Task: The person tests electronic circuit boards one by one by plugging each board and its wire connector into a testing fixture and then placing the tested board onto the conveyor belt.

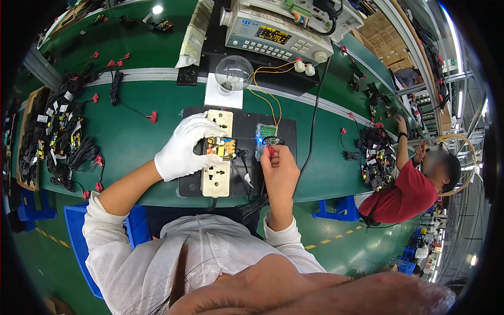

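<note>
My left hand (pixel 188 145), in a white glove, is closed on a small open circuit board (pixel 221 148) with yellow and black parts. The board sits over the middle of a cream socket strip (pixel 216 181) on a black mat (pixel 191 185). My bare right hand (pixel 280 171) pinches a red plug (pixel 270 150) at the lower edge of a green test board (pixel 266 133), where a blue light glows. Whether the plug is seated is hidden by my fingers. A black cable with a white tag (pixel 248 180) lies between my hands.
Behind the mat stand a clear glass bulb (pixel 233 72) and a bench meter (pixel 278 37) with yellow wires. Piles of cabled boards lie at left (pixel 65 134) and right (pixel 375 152). A co-worker in a red shirt (pixel 404 194) works at the right.
</note>
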`<move>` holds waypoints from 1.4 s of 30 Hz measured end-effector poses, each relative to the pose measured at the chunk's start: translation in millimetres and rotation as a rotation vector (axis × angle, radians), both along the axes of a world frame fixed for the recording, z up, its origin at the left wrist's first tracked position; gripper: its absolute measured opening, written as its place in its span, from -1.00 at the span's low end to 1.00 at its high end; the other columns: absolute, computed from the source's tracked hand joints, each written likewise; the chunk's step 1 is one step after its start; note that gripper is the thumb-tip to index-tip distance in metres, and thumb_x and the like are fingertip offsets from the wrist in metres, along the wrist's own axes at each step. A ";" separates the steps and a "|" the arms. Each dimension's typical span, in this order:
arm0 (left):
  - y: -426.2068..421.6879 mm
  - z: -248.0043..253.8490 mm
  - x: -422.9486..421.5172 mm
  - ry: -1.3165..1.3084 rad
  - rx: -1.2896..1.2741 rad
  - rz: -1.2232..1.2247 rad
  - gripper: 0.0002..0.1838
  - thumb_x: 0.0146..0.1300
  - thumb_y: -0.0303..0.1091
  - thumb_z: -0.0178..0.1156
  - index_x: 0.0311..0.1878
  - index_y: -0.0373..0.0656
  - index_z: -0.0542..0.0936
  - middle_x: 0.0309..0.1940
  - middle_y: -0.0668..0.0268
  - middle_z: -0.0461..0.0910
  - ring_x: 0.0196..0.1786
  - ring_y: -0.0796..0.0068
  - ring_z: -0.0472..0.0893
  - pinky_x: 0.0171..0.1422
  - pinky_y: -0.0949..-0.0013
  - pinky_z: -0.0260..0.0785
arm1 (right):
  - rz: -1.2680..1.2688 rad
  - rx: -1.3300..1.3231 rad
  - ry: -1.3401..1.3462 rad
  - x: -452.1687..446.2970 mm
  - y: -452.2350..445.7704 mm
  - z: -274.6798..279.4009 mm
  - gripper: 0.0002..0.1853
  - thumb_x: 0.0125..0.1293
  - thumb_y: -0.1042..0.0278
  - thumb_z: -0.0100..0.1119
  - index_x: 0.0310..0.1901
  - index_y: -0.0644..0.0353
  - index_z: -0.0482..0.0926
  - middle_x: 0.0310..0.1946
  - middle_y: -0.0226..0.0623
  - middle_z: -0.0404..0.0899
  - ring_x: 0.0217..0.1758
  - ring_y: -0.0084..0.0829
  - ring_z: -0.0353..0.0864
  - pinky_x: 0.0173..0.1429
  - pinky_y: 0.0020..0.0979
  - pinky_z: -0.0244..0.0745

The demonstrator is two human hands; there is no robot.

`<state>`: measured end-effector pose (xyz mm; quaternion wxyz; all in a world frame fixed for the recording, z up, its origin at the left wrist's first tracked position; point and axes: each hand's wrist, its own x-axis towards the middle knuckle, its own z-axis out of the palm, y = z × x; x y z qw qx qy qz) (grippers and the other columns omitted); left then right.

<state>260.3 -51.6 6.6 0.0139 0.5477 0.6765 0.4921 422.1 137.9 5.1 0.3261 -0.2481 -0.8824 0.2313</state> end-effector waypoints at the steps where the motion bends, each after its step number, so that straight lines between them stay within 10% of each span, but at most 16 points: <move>1: 0.0 0.0 0.1 0.004 0.000 0.003 -0.43 -0.14 -0.19 0.54 0.00 -0.08 0.58 -0.02 0.25 0.59 0.16 0.16 0.51 0.44 0.08 0.17 | 0.001 0.001 -0.001 0.0 -0.3 0.5 -0.82 0.16 0.37 0.37 -0.33 0.17 0.53 -0.52 -0.40 0.56 -0.63 -0.55 0.56 -0.51 -0.49 0.51; 19: -0.5 -2.3 -0.8 0.075 0.016 0.015 -0.43 -0.07 -0.07 0.47 0.02 -0.12 0.60 -0.02 0.19 0.59 0.16 0.13 0.50 0.41 0.10 0.19 | -0.014 -0.041 -0.102 8.7 -6.4 23.4 -0.81 0.19 0.37 0.36 -0.23 0.25 0.60 -0.45 -0.32 0.62 -0.53 -0.45 0.59 -0.36 -0.45 0.54; 24: -3.0 22.3 12.8 0.332 -0.069 0.189 -0.38 -0.11 0.02 0.49 -0.01 -0.13 0.60 -0.16 0.21 0.61 0.04 0.14 0.54 0.26 0.15 0.29 | -0.045 0.163 0.039 32.1 -19.4 50.2 -0.82 0.20 0.46 0.31 -0.16 0.27 0.62 -0.31 -0.21 0.61 -0.20 -0.30 0.62 -0.19 -0.40 0.53; 30: 16.1 77.1 45.0 0.354 -0.267 0.134 -0.56 -0.05 0.10 0.39 -0.30 -0.09 0.64 -0.48 0.24 0.57 -0.38 0.19 0.61 -0.22 0.19 0.35 | 0.633 -0.583 -0.225 69.6 -48.6 55.3 -0.85 0.40 0.50 0.03 -0.20 0.42 0.53 -0.30 -0.12 0.67 -0.33 -0.41 0.65 -0.22 -0.46 0.53; 33: 27.1 97.4 63.8 0.542 -0.287 0.004 -0.70 -0.03 -0.02 0.28 -0.43 -0.07 0.57 -0.55 0.30 0.50 -0.44 0.30 0.57 -0.28 0.24 0.29 | 0.693 -0.845 -0.043 70.6 -48.9 35.0 -0.58 0.44 0.41 -0.03 0.23 0.47 0.27 -0.14 -0.09 0.65 -0.18 -0.40 0.65 -0.06 -0.42 0.51; 36: 37.4 106.1 80.5 0.732 -0.100 0.024 -0.86 -0.03 -0.21 0.19 -0.45 -0.05 0.56 -0.61 0.42 0.45 -0.52 0.42 0.48 -0.35 0.28 0.22 | 0.482 -0.848 0.507 61.2 -71.3 -4.2 -0.46 0.42 0.27 0.06 0.30 0.43 0.23 0.28 -0.08 0.34 0.28 -0.31 0.40 0.32 -0.29 0.29; 42: 58.5 97.3 82.2 0.779 0.296 0.002 -0.78 0.01 -0.23 0.22 -0.26 -0.08 0.57 -0.57 0.43 0.49 -0.57 0.41 0.45 -0.37 0.31 0.25 | 0.420 -0.828 0.859 49.5 -66.8 19.0 -0.37 0.41 0.17 0.11 0.34 0.40 0.18 0.35 0.06 0.26 0.38 -0.18 0.33 0.46 -0.16 0.17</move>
